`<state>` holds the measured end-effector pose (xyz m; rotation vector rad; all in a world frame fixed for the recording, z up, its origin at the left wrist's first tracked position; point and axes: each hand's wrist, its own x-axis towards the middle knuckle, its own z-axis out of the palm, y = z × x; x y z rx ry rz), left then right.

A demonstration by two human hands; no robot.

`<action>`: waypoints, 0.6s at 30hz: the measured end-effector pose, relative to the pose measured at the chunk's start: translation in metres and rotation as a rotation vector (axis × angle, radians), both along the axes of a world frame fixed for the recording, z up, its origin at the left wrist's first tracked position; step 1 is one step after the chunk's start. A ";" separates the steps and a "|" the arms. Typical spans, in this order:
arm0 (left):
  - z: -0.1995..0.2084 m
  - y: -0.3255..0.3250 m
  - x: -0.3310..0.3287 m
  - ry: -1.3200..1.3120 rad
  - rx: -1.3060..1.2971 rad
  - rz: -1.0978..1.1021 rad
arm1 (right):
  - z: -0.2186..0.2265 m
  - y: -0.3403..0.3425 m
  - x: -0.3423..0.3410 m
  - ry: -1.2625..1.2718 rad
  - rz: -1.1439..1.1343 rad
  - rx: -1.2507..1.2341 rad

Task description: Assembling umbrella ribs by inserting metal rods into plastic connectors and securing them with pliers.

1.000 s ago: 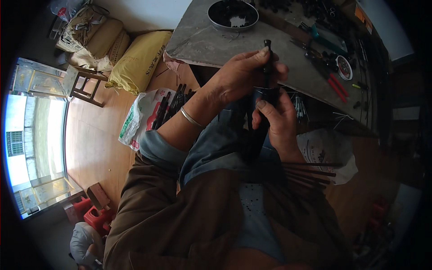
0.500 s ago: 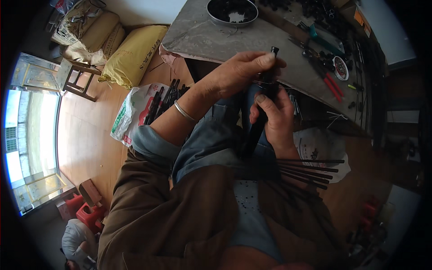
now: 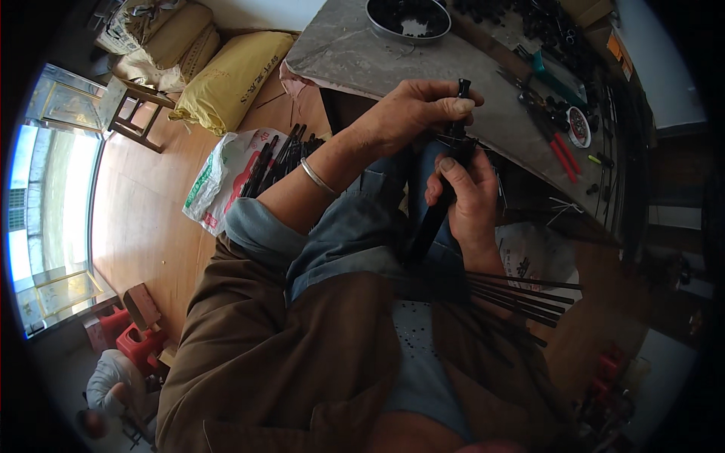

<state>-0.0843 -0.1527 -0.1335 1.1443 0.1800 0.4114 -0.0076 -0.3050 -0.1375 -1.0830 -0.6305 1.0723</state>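
My left hand (image 3: 419, 113), with a silver bangle on its wrist, pinches a small black piece with a flared top (image 3: 464, 87) between thumb and fingers. Just below it, my right hand (image 3: 470, 189) is closed around a dark, long black tube (image 3: 429, 230) that slants down toward my lap. Between the two hands, thin wire-like strands show near the tube's upper end; whether the two black parts touch I cannot tell. Several slim black rods (image 3: 529, 296) lie beside my right forearm, across my thigh. Dark specks dot the blue-grey cloth (image 3: 411, 340) between my legs.
Ahead stands a grey stone-topped table (image 3: 340, 53) with a metal bowl of black pieces (image 3: 408, 34), red-handled pliers (image 3: 563, 155) and a small dish (image 3: 578, 127). A bag with black sticks (image 3: 219, 181) is at left, near yellow sacks (image 3: 242, 79). Another person (image 3: 113, 385) sits lower left.
The view has shifted slightly, so the table sits further right. The flared piece in my left hand now shows more upright. Both hands keep their hold.
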 end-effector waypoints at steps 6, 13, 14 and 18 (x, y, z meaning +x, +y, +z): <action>0.005 -0.006 -0.003 0.027 0.100 0.074 | 0.002 0.000 -0.001 -0.041 -0.024 -0.014; 0.006 -0.008 -0.005 0.027 0.035 0.087 | 0.003 0.000 0.001 -0.005 -0.015 0.017; 0.006 -0.007 -0.005 0.054 0.037 0.097 | 0.002 0.000 0.003 0.011 -0.014 0.013; 0.007 -0.013 -0.007 0.077 -0.007 0.152 | -0.003 0.000 0.005 0.091 0.001 0.011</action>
